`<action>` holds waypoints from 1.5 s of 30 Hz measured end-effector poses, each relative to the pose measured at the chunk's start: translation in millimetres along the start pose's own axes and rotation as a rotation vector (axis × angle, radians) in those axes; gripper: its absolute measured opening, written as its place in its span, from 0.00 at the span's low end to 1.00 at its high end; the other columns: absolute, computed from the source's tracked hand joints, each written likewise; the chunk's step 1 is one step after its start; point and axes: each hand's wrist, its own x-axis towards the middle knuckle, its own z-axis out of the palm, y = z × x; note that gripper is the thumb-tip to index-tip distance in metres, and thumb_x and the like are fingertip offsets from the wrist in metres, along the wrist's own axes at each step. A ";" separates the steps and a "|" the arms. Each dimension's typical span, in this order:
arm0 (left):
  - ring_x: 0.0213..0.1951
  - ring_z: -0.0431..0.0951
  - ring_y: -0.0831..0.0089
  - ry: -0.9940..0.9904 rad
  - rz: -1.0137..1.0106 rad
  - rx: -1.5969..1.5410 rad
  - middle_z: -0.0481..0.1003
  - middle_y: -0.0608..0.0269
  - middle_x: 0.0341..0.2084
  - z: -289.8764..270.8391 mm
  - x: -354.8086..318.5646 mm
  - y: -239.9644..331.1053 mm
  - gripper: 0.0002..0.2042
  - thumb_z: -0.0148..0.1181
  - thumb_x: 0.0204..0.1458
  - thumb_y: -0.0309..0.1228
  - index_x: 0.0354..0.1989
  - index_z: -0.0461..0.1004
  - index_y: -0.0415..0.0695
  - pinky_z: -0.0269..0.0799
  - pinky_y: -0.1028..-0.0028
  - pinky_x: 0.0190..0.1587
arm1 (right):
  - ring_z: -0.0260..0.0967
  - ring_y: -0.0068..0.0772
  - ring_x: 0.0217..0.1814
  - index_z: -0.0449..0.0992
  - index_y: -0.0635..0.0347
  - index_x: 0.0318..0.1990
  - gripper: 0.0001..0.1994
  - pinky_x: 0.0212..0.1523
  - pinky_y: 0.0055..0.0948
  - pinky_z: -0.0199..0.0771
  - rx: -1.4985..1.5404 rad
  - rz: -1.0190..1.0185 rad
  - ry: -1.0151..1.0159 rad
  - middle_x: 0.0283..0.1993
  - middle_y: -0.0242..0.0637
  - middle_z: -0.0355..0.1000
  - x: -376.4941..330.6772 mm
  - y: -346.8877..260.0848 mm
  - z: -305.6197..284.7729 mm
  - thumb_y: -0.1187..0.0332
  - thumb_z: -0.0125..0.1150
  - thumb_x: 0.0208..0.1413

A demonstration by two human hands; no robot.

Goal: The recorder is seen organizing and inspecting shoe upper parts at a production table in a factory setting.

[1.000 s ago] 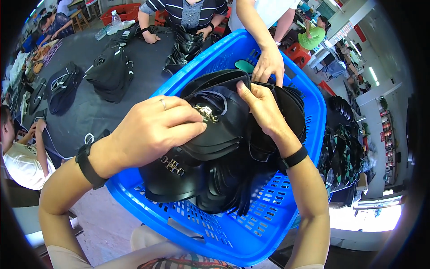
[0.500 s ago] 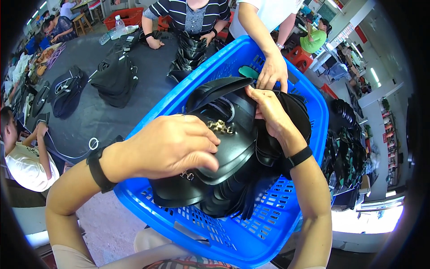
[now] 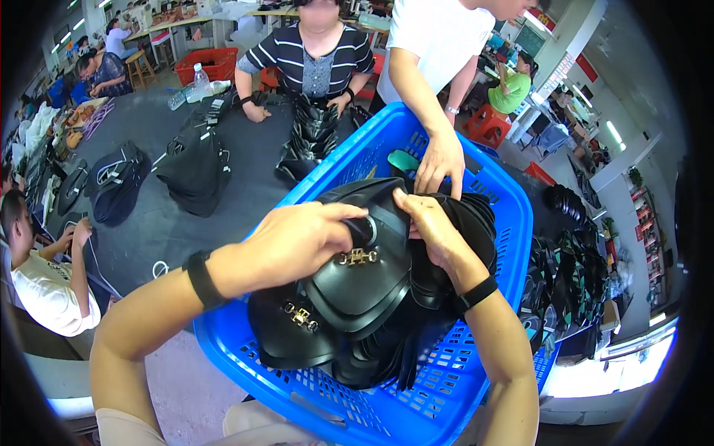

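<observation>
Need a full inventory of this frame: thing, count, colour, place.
basket: one, blue, centre, in front of the wearer
leather flaps: a stack, black with gold clasps, inside the basket
co-worker's hand: one, on the basket's far side
finished bags: at least two, black, on the table
table: one, dark grey, left
bottle: one, clear, far table edge
crate: one, red, far left
left hand: grip on the top flap, black wristband
right hand: grip on the same flap's upper edge
</observation>
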 end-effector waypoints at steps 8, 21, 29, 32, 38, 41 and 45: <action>0.56 0.72 0.53 -0.043 0.031 0.289 0.62 0.67 0.71 -7.2 -11.2 -24.7 0.09 0.71 0.40 0.29 0.33 0.87 0.50 0.79 0.62 0.50 | 0.67 0.22 0.39 0.82 0.55 0.42 0.24 0.43 0.28 0.65 0.028 0.019 0.001 0.37 0.27 0.74 -2.6 -7.1 1.5 0.42 0.55 0.65; 0.56 0.78 0.59 -0.145 -0.123 -0.358 0.83 0.54 0.47 -46.3 -73.1 -12.5 0.07 0.66 0.55 0.28 0.40 0.85 0.40 0.70 0.62 0.61 | 0.67 0.36 0.67 0.71 0.64 0.64 0.26 0.67 0.36 0.65 -0.236 -0.452 -0.410 0.61 0.42 0.74 -84.5 -3.1 31.2 0.52 0.51 0.70; 0.43 0.84 0.61 -0.246 -0.097 -0.292 0.84 0.56 0.39 -62.7 -102.9 18.8 0.08 0.67 0.51 0.22 0.40 0.84 0.40 0.77 0.66 0.49 | 0.81 0.48 0.42 0.80 0.62 0.50 0.13 0.43 0.38 0.78 -0.447 -0.396 -0.081 0.40 0.50 0.81 -193.6 -43.1 0.6 0.65 0.61 0.64; 0.43 0.84 0.60 -0.375 0.141 -0.247 0.84 0.57 0.40 -46.7 -75.3 48.8 0.10 0.67 0.48 0.19 0.40 0.83 0.41 0.77 0.64 0.49 | 0.79 0.51 0.40 0.80 0.60 0.49 0.12 0.40 0.38 0.78 -0.697 -0.328 0.048 0.38 0.50 0.79 -239.4 -37.1 -10.0 0.65 0.63 0.62; 0.57 0.75 0.59 -0.828 0.740 0.175 0.73 0.51 0.58 59.4 -16.3 126.2 0.19 0.58 0.55 0.30 0.55 0.74 0.40 0.75 0.66 0.53 | 0.81 0.48 0.40 0.81 0.62 0.47 0.09 0.41 0.33 0.79 -0.550 -0.378 0.334 0.41 0.47 0.81 -307.4 -26.6 2.3 0.70 0.63 0.62; 0.65 0.67 0.61 -0.536 0.899 0.187 0.63 0.52 0.68 156.9 -20.5 119.5 0.21 0.53 0.59 0.33 0.62 0.69 0.45 0.69 0.60 0.59 | 0.82 0.45 0.41 0.81 0.63 0.47 0.09 0.40 0.31 0.80 -0.448 -0.344 0.417 0.43 0.46 0.81 -337.3 -10.2 3.4 0.73 0.63 0.61; 0.75 0.52 0.62 -0.590 1.156 0.715 0.47 0.56 0.77 210.3 0.4 123.5 0.30 0.48 0.65 0.39 0.76 0.50 0.62 0.50 0.49 0.73 | 0.83 0.40 0.40 0.82 0.64 0.48 0.09 0.39 0.28 0.79 -0.312 -0.271 0.541 0.41 0.45 0.82 -379.8 31.5 3.7 0.76 0.63 0.60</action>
